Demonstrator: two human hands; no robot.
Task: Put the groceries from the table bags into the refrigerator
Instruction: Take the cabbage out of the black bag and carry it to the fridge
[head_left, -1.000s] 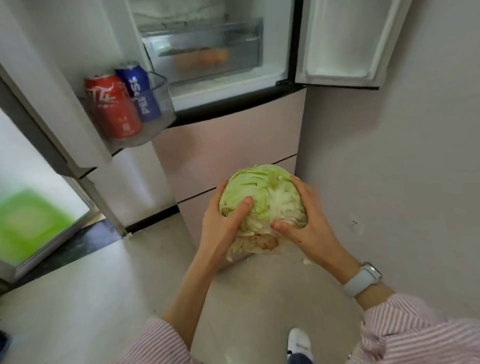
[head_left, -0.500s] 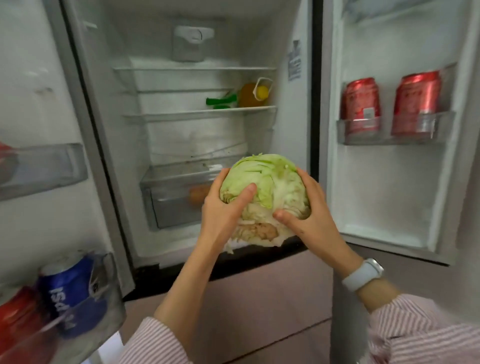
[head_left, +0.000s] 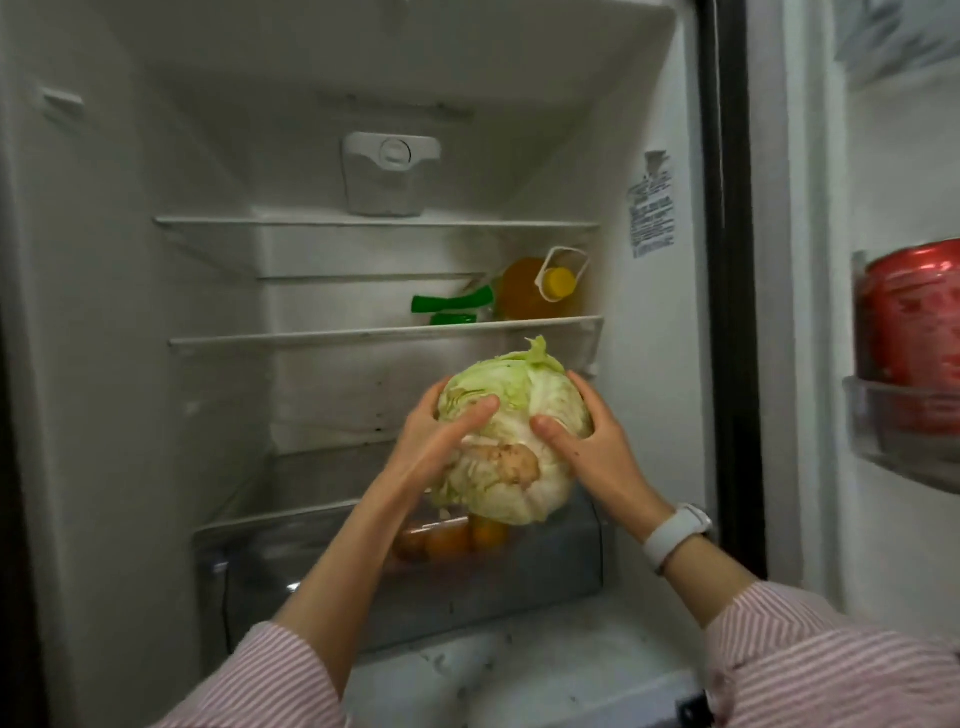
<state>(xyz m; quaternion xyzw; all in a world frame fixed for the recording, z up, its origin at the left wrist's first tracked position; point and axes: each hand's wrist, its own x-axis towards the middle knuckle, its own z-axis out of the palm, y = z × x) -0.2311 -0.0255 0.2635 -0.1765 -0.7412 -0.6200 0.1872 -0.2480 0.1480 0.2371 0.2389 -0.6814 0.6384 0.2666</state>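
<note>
A pale green cabbage (head_left: 511, 441) hangs inside the open refrigerator (head_left: 208, 364), its brown stem end turned toward me. My left hand (head_left: 439, 441) grips its left side with the thumb across the front. My right hand (head_left: 584, 441) grips its right side, a white watch on the wrist. The cabbage sits just above the clear crisper drawer (head_left: 322, 566) and below the lower glass shelf (head_left: 363, 335).
An orange-yellow oil bottle (head_left: 535, 291) and green-capped items (head_left: 452, 306) lie on the lower shelf at the right. Orange fruit (head_left: 452, 540) shows inside the drawer. A red can (head_left: 914, 332) stands in the right door bin. The top shelf (head_left: 363, 222) holds nothing visible.
The view rose from the floor and lower drawers to the fridge interior. Both hands carried the cabbage up and forward into the compartment, above the crisper drawer.
</note>
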